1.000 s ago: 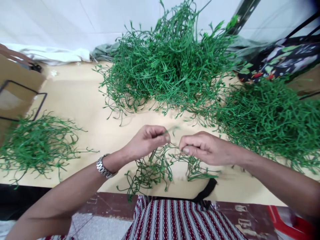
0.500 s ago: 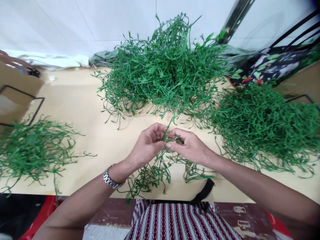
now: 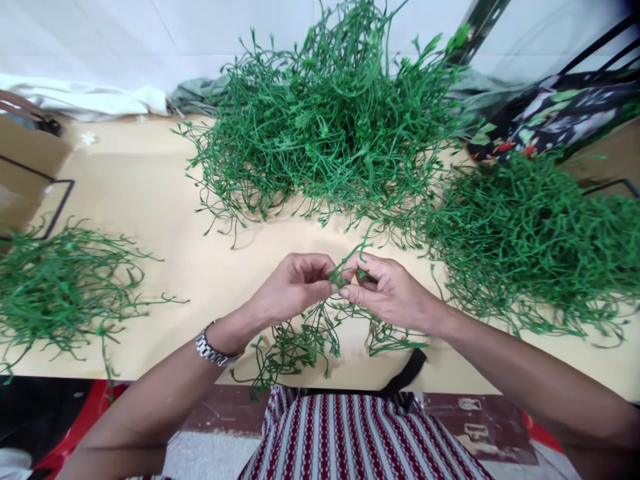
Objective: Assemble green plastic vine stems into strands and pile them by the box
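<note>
A thin green sprig (image 3: pixel 356 252), plastic-looking and forked at its upper end, sits between the two hands just below the centre of the frame, slanting up and to the right. The left hand (image 3: pixel 300 287) is loosely curled, thumb and forefinger pinched together on the sprig's lower part. The right hand (image 3: pixel 387 290) is half-curled, its fingertips against the same spot; a bit of green shows inside its bent fingers, but how firmly it grips I cannot tell.

Beneath them, at lower centre, lies a loose clump (image 3: pixel 295 350) of wiry, kinked stems with small knobbly tips. Beyond the hands, a big springy heap (image 3: pixel 340 127) fills the upper centre, all smooth arching strands ending in little splayed buds. A denser, finer-looking mound (image 3: pixel 540 247) spreads at right, and a flatter, straggly pile (image 3: pixel 60 287) at left. All rest on a smooth, pale tan tabletop (image 3: pixel 150 200).

A linked metal watch (image 3: pixel 213 347) circles the left wrist. At the bottom is a woven-looking garment (image 3: pixel 350 440) striped red and white, a flat black strap (image 3: pixel 407 373) above it. Crumpled white cloth (image 3: pixel 100 100) lines the upper left; dark floral fabric (image 3: pixel 545 123) bunches at upper right.
</note>
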Motion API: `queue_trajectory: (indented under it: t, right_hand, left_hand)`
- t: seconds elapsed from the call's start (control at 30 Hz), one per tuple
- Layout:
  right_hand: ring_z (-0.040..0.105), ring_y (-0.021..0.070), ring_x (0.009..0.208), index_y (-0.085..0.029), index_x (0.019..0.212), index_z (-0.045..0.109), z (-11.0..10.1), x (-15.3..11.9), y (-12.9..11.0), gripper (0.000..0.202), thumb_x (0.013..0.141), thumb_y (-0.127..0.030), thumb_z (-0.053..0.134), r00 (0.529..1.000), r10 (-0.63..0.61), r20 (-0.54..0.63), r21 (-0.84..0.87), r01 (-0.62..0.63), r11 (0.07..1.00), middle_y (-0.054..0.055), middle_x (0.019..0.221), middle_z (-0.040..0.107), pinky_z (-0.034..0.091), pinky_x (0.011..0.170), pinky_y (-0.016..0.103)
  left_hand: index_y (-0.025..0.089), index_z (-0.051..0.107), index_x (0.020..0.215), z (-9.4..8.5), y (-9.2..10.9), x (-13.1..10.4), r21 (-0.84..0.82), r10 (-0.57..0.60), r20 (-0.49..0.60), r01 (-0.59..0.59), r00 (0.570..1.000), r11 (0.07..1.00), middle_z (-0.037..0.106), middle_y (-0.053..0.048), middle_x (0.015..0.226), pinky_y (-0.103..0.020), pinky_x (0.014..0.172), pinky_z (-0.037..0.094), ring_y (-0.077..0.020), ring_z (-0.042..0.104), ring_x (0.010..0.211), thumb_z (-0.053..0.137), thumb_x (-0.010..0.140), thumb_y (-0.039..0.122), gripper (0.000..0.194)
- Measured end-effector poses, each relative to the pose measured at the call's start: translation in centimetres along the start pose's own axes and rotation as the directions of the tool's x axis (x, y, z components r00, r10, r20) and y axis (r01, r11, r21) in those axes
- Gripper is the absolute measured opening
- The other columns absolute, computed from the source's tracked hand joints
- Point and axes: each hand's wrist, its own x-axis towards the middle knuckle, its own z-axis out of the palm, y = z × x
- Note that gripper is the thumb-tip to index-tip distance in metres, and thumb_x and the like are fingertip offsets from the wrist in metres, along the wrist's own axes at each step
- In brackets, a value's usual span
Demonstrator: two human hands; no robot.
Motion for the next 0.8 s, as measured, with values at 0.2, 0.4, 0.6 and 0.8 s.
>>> queue_trajectory:
  t: [0.2,0.4,0.6,0.8]
  right_hand:
    - [0.041,0.0073,0.061,-0.015,0.075,0.051,-0.8,0.0,-0.7,0.007,0.079,-0.02,0.054,0.989,-0.145,0.04,-0.216,0.15,0.965,0.0,0.073,0.046,0.031,0.053,0.02]
    - [0.037,0.0079,0.057,-0.016,0.067,0.044,-1.1,-0.3,-0.4,0.013,0.078,-0.011,0.047,0.955,-0.244,0.169,-0.237,0.279,0.93,-0.002,0.063,0.039,0.028,0.053,0.021]
    - [0.035,0.0078,0.057,-0.017,0.065,0.042,-1.8,-0.4,-0.1,0.013,0.076,-0.009,0.041,0.86,-0.287,0.422,-0.134,0.372,0.918,-0.002,0.064,0.039,0.026,0.053,0.021]
    - [0.04,0.0095,0.06,-0.017,0.066,0.043,-1.9,-0.2,-0.1,0.012,0.077,-0.013,0.038,0.824,-0.306,0.478,-0.024,0.36,0.933,0.0,0.066,0.042,0.03,0.057,0.023]
  left_hand:
    - [0.011,0.053,0.062,0.5,0.8,-0.6,0.15,0.015,0.004,-0.015,1.0,0.989,0.037,0.005,0.051,-0.019,0.044,0.022,-0.0049,0.03,0.047,0.056,0.068,0.016,0.008]
    - [0.012,0.049,0.053,1.1,0.8,-0.7,0.181,0.018,0.07,-0.031,0.997,0.983,0.034,0.006,0.047,-0.019,0.042,0.021,-0.0041,0.028,0.045,0.056,0.066,0.014,0.015]
    - [0.013,0.048,0.052,1.1,0.7,-1.0,0.253,-0.012,0.234,-0.049,0.972,0.966,0.036,0.005,0.05,-0.02,0.045,0.024,-0.0052,0.032,0.047,0.048,0.064,0.005,0.014]
    - [0.014,0.044,0.048,1.1,1.2,-1.2,0.231,-0.046,0.305,-0.027,0.951,0.973,0.033,0.005,0.049,-0.02,0.043,0.022,-0.0046,0.03,0.046,0.045,0.061,0.002,0.018]
